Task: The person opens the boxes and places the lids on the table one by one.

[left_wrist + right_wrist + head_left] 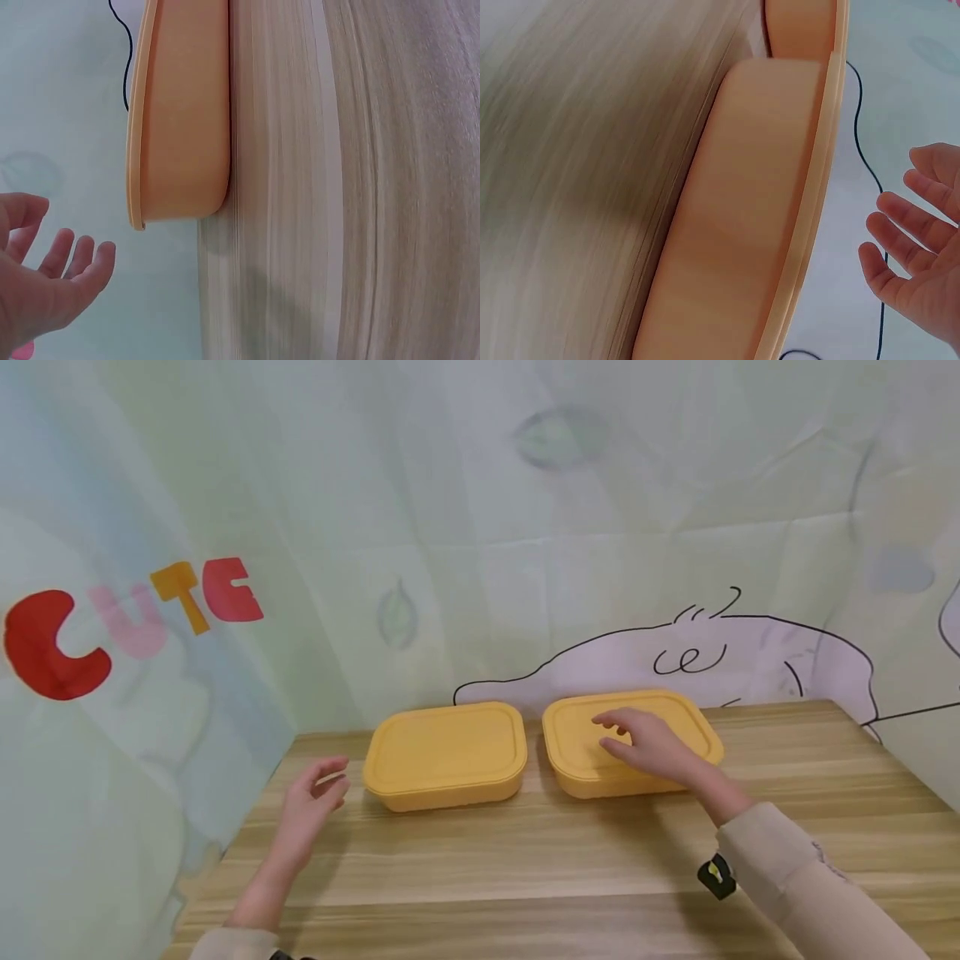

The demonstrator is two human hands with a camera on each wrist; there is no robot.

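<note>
Though apart, box (576,747) below right grip (649,745)

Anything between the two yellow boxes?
Nothing: just a narrow strip of bare table separates the left box from the right box. The head view shows it.

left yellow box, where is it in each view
Head: the left yellow box, lower half, just left of centre.
Left wrist: box, upper part, left of centre, cut by the top edge.
Right wrist: box, top edge, right of centre, beyond the right yellow box.
Shared landmark: the wooden tabletop.
</note>
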